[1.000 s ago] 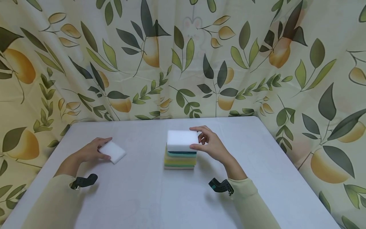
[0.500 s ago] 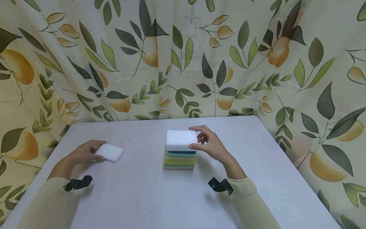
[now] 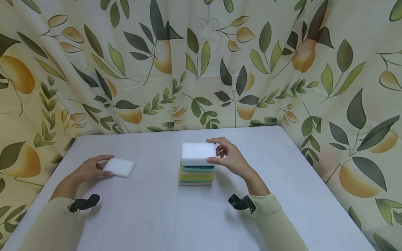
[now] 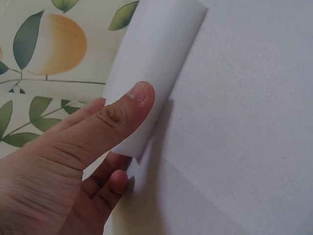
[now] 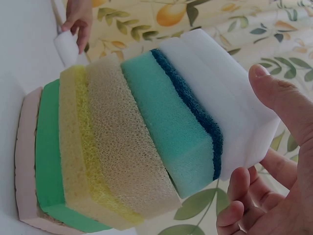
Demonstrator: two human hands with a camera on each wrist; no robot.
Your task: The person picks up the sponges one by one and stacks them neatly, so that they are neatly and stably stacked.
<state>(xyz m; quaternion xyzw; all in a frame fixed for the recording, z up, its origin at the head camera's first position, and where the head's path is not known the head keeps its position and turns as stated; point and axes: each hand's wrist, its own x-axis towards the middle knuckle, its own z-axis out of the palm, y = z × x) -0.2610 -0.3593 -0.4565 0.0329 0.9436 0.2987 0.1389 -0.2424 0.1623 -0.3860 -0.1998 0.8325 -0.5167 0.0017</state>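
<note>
A white melamine sponge [image 3: 120,167] is at the left of the table, flat-looking with one edge toward my left hand [image 3: 89,169]. The thumb and fingers of that hand grip it by opposite sides; in the left wrist view the thumb presses on the white sponge [image 4: 156,63]. Near the table's middle stands a stack of sponges [image 5: 122,142]: pink, green, yellow, beige, teal with a dark blue scouring layer, and white on top. My right hand [image 3: 232,158] holds the top white sponge [image 3: 198,153] at its right end, thumb in front and index finger behind.
A white cloth covers the table [image 3: 150,216]. Behind it hangs a curtain [image 3: 201,69] printed with fruit and leaves. A dark strap with a camera sits on each wrist, such as the left wrist camera [image 3: 84,203].
My left hand has shifted a little to the left and toward me, and its white sponge has turned to lie more level. The right hand and the stack have stayed put.
</note>
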